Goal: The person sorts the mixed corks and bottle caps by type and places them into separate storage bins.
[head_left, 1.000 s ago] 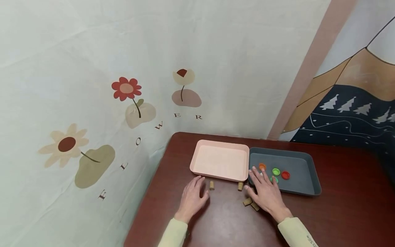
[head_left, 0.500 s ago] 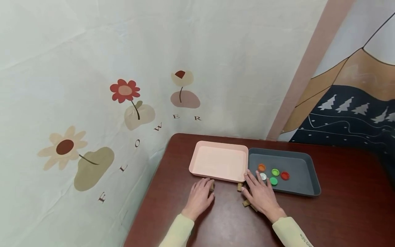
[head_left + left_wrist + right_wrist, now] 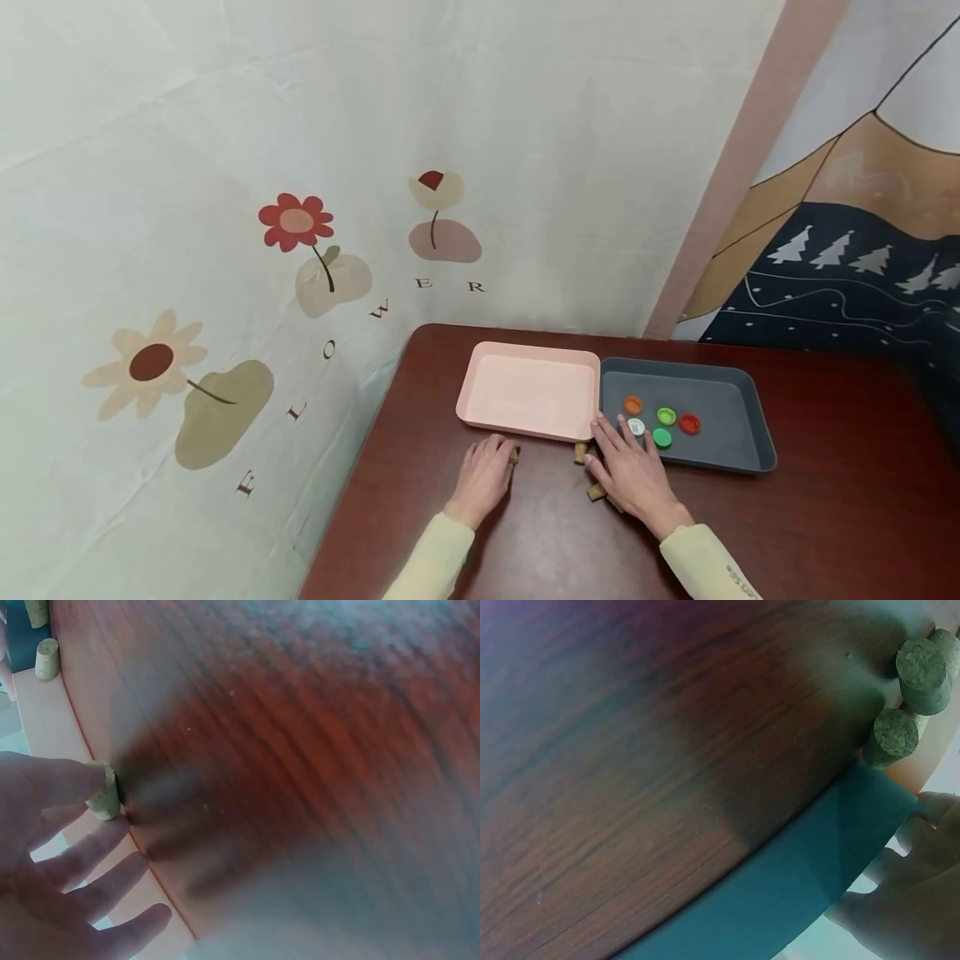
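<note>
My left hand (image 3: 483, 477) pinches a small cork (image 3: 106, 799) between thumb and index finger, close to the front wall of the pink tray (image 3: 457, 414). Its other fingers spread loosely beside the tray in the left wrist view. My right hand (image 3: 634, 477) lies with extended fingers over the near left corner of the dark grey tray (image 3: 759, 433) and holds nothing visible. Another cork (image 3: 581, 453) stands between the hands at the pink tray's edge. Beneath and beside my right hand are more corks, one (image 3: 596, 492) lying by the thumb; the hand partly hides another.
Inside the grey tray lie round plastic caps: orange (image 3: 633, 405), light green (image 3: 666, 416), red (image 3: 689, 424), white (image 3: 636, 427) and green (image 3: 662, 438). Both trays stand side by side on a dark red table (image 3: 540, 533), with a printed cloth wall behind.
My left hand has moved right to the leftmost cork, and its fingers have closed on it. My right hand has drawn slightly left, off the caps.
</note>
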Action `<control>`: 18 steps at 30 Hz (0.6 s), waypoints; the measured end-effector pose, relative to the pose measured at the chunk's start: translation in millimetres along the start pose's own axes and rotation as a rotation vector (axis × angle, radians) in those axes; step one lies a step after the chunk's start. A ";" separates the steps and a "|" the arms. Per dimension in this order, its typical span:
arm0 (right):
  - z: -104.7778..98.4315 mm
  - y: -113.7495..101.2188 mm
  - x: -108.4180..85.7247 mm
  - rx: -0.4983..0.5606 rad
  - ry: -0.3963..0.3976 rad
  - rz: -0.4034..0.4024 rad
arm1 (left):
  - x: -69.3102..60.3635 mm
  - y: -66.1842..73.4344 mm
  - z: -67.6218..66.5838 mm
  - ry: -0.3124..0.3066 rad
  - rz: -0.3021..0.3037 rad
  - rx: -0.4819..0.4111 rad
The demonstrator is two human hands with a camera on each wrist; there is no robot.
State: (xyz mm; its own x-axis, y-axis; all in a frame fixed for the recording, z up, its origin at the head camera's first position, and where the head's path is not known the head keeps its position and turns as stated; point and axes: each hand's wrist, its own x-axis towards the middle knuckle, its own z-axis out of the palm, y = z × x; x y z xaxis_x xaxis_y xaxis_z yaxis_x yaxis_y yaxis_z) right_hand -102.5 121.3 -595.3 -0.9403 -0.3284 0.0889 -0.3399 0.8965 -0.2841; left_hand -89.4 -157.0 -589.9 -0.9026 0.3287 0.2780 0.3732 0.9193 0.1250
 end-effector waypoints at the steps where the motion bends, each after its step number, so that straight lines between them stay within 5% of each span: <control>1: 0.2 0.0 0.0 -0.003 0.001 -0.001 | 0.2 -0.2 0.2 0.003 0.000 0.000; 12: -1.1 4.1 -0.8 -0.005 -0.003 -0.024 | -4.7 5.9 -16.9 0.106 -0.003 -0.045; 18: -1.1 6.7 -0.7 -0.004 -0.012 -0.030 | 5.1 9.4 -29.9 0.201 -0.008 -0.119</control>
State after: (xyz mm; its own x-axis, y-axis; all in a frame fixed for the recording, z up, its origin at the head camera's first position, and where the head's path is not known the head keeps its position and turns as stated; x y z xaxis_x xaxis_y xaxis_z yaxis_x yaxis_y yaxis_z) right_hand -104.2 127.8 -596.3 -0.9293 -0.3591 0.0856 -0.3684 0.8872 -0.2777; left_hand -84.1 -153.1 -558.8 -0.8491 0.2606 0.4594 0.3998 0.8856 0.2365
